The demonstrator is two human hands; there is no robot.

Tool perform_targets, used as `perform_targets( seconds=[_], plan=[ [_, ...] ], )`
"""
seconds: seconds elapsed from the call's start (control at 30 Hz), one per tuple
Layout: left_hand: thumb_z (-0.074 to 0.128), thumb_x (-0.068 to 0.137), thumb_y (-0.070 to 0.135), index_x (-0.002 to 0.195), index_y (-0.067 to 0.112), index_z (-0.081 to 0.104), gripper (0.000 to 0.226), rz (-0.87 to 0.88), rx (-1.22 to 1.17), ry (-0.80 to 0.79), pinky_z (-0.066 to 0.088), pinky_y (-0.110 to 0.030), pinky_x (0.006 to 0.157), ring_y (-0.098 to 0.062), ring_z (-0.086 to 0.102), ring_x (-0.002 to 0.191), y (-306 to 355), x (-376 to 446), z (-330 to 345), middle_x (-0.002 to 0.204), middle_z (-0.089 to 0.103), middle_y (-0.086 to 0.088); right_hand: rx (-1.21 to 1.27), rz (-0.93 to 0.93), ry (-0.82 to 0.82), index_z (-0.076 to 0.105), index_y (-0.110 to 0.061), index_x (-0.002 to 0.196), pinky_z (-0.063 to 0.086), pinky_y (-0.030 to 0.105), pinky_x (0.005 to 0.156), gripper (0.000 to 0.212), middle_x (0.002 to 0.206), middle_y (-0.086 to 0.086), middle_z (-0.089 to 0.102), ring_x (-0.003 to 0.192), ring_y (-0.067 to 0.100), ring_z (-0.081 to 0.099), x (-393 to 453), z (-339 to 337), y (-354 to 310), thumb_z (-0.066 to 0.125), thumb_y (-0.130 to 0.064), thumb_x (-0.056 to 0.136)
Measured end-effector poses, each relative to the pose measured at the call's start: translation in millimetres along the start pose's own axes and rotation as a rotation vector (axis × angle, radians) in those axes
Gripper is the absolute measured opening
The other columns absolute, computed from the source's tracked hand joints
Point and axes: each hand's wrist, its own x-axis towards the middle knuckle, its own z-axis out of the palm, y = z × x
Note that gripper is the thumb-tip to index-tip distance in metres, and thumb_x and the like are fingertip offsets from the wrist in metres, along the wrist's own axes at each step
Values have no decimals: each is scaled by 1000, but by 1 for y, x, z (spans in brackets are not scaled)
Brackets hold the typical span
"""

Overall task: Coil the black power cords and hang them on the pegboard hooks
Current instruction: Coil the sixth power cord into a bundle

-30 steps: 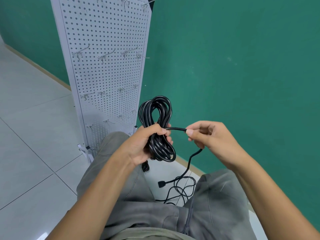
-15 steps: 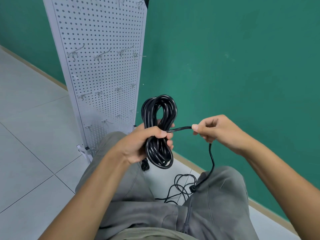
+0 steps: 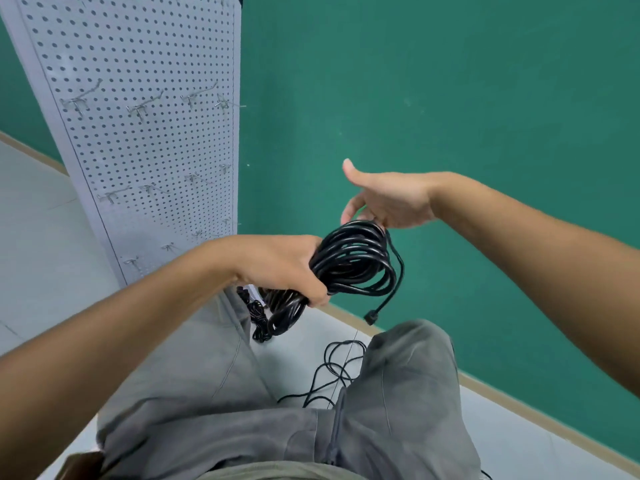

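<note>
My left hand [image 3: 280, 268] grips a coiled black power cord [image 3: 356, 261] round its middle, the bundle lying tilted in front of my knees. My right hand [image 3: 388, 199] is at the coil's far end, thumb up, fingers curled down on the cord's tail. That tail hangs down the coil's right side and ends in a plug [image 3: 372, 318] in the air. The cord's other end [image 3: 259, 320] dangles below my left hand. The white pegboard [image 3: 145, 150] stands to the left, with bare metal hooks [image 3: 140, 107] in rows.
A second loose black cord [image 3: 332, 372] lies tangled on the floor between my knees. A green wall [image 3: 450, 98] runs behind, with a pale skirting at its foot. Light floor tiles [image 3: 34, 237] spread to the left of the pegboard.
The coil has tipped from upright to lying sideways in my left hand. My right hand has lifted the tail over the coil's far end, and the plug has come off the floor.
</note>
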Motion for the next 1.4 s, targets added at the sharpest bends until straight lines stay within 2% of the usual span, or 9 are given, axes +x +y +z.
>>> perform_targets(
  seconds=[0.2,0.43,0.53,0.6,0.77,0.93,1.17,1.3,1.4],
  plan=[
    [75,64,20,85,-8,59,39,-207,139,-109,44,-37,64,-24,56,66,1,29,1,74,61,-12,-409,29,87,59,-6,115,38,32,70,82,85,16,75,60,20,43,-9,18,-46,20,-75,98],
    [64,83,-5,106,-16,64,26,-310,-80,-19,56,-30,66,-18,65,74,-2,38,12,102,78,-17,-577,6,148,63,-3,112,40,27,58,69,88,18,78,64,24,45,-17,37,-65,36,-65,102],
    [66,82,-4,116,-18,59,37,-315,-181,58,58,-43,86,-16,72,81,-9,39,20,99,79,-10,-606,-25,177,67,-5,105,44,29,66,67,86,16,78,58,22,52,-24,45,-68,37,-65,102],
    [63,84,-8,110,-15,59,27,-304,-280,132,57,-45,90,-20,72,80,-13,41,25,94,79,-10,-583,-43,221,69,-5,102,46,31,72,67,85,15,78,58,20,56,-26,49,-68,36,-64,103],
    [55,89,-18,101,1,55,22,-254,-671,368,58,-24,59,-16,72,63,-14,42,33,88,70,-17,-541,-140,318,72,-2,100,47,29,71,51,89,6,80,70,20,58,-36,54,-54,48,-47,105],
    [55,91,-14,90,8,57,22,-172,-915,518,55,-25,59,-16,65,57,-17,40,33,70,70,-9,-256,-304,326,79,-8,96,43,30,70,17,86,3,79,66,14,47,-48,56,-24,65,-16,99],
    [72,78,-1,83,10,68,13,55,-1037,534,54,-28,62,-18,59,62,-9,19,44,73,61,-6,-1,-342,265,73,2,91,33,19,55,15,79,9,74,57,12,36,-62,54,2,69,-12,96],
    [83,69,13,111,5,60,48,125,-1091,495,51,-29,67,-16,57,65,-7,7,48,95,55,-16,135,-325,265,67,-5,91,29,21,54,12,75,8,70,56,13,33,-66,59,7,73,-16,92],
    [78,79,14,94,8,71,18,204,-1212,474,53,-24,65,-10,55,62,-2,0,57,85,60,-6,183,-324,243,65,-7,86,29,19,51,11,73,9,70,55,13,33,-65,67,9,73,-13,91]
  ],
)
